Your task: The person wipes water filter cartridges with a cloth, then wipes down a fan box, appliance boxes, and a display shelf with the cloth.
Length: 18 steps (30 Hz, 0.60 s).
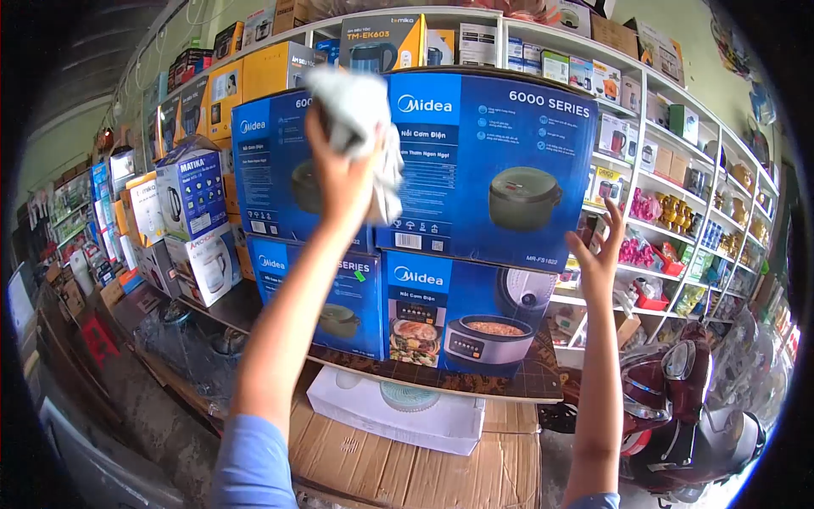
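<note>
My left hand (pixel 346 174) is closed around a bunched white-and-grey cloth (pixel 386 165), raised in front of the upper blue Midea rice cooker boxes. Motion blurs the cloth, and I cannot tell whether it touches the cardboard. Beside the lower right edge of the large upper right Midea box (pixel 500 170), my right hand (pixel 600 250) is open with its fingers apart. Another Midea box (pixel 280 170) stands to the left, partly hidden by my left hand and the cloth. Two more, a lower left box (pixel 339 310) and a lower right box (pixel 462 327), support the stack.
The stack stands on a dark tabletop (pixel 543 386). Kettle boxes (pixel 193 191) are at its left. Below lie a white box (pixel 398 416) and brown cardboard (pixel 424 475). White shelves (pixel 670 178) with goods line the wall; a dark red motorbike (pixel 678 365) is parked at right.
</note>
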Tool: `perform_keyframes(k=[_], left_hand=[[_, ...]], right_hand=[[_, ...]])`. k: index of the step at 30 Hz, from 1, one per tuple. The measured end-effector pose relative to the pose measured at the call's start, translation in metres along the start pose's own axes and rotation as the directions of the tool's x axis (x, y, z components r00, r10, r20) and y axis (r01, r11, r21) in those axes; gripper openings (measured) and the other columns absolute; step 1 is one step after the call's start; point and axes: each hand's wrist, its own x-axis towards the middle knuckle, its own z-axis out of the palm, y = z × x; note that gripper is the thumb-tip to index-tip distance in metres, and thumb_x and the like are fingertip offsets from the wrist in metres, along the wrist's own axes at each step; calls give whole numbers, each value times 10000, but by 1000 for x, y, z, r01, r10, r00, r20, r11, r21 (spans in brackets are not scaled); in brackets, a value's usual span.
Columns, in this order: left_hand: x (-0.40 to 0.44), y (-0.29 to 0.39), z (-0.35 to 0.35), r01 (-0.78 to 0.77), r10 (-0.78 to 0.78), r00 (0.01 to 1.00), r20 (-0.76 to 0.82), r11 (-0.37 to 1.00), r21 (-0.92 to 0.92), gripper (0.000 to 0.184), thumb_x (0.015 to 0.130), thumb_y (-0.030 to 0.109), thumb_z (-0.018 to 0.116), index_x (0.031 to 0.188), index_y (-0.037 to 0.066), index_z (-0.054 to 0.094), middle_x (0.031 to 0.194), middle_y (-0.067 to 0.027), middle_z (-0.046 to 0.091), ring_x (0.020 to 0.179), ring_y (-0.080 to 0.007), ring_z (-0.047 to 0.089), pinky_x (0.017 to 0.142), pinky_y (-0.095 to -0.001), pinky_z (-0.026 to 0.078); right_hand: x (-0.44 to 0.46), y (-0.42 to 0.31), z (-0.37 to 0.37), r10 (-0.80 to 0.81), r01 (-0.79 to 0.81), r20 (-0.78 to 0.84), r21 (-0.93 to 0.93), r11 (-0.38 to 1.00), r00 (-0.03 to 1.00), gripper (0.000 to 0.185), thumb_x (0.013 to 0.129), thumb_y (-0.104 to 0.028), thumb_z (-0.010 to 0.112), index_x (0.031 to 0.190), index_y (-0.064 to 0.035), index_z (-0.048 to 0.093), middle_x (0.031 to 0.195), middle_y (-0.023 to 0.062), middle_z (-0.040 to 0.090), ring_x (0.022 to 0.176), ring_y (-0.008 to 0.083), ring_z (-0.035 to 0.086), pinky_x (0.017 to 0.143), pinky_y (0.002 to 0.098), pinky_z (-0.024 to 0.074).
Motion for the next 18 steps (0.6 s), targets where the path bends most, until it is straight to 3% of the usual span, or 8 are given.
perform_keyframes(k=[3,4,6,10,13,14,16,18], left_hand=[[70,-30,24,-396,310,914,260,817,418,678,694,174,715,1242,70,330,1136,-189,491,1035,-306,509,840,-391,439],[82,-43,30,-382,223,907,357,793,475,666,679,204,717,1232,110,357,1114,-187,511,1024,-320,514,845,-411,429],[85,-54,44,-485,279,867,412,661,573,649,631,184,732,1188,148,400,1026,-115,567,986,-313,509,798,-442,406],[61,-57,48,-596,367,801,473,556,579,621,632,313,712,1158,171,413,976,-77,561,901,-298,500,764,-470,386],[23,-56,37,-592,277,798,535,526,611,588,627,321,695,1130,172,431,1000,-92,511,930,-300,462,723,-474,389],[4,-54,31,-590,217,790,573,522,616,562,633,315,679,1121,177,437,1009,-100,491,940,-300,447,712,-471,390],[-40,-54,17,-699,226,677,700,495,516,439,707,291,584,1111,194,441,990,-104,464,924,-289,436,691,-476,390],[-89,-57,5,-774,305,579,756,496,393,352,767,270,482,1113,222,432,962,-101,462,909,-276,431,666,-483,391]], right_hand=[[4,36,10,227,-286,224,284,915,948,897,687,-192,710,1373,-106,138,1381,161,222,1268,270,229,1013,392,219],[1,46,17,124,-246,305,405,881,944,914,678,-179,718,1373,-83,132,1369,164,234,1252,252,247,1015,362,222],[-8,38,24,156,-271,318,358,894,935,902,686,-146,705,1375,-82,126,1355,153,258,1231,239,276,1011,349,234],[-19,47,33,204,-302,255,445,843,945,883,683,-94,693,1373,-77,142,1315,143,320,1171,237,363,971,336,304],[-32,74,38,228,-279,176,379,882,958,854,688,-124,695,1362,-52,176,1273,140,376,1131,232,402,956,328,319],[-39,89,38,335,-394,217,362,845,917,808,697,-186,691,1340,-29,227,1209,135,439,1071,221,446,932,318,339],[-43,70,33,423,-511,291,404,759,858,776,708,-250,675,1320,-19,259,1158,129,478,1012,211,478,912,314,352],[-44,90,32,412,-494,283,351,796,866,728,723,-278,650,1303,-24,291,1142,120,491,988,207,490,902,322,359]])
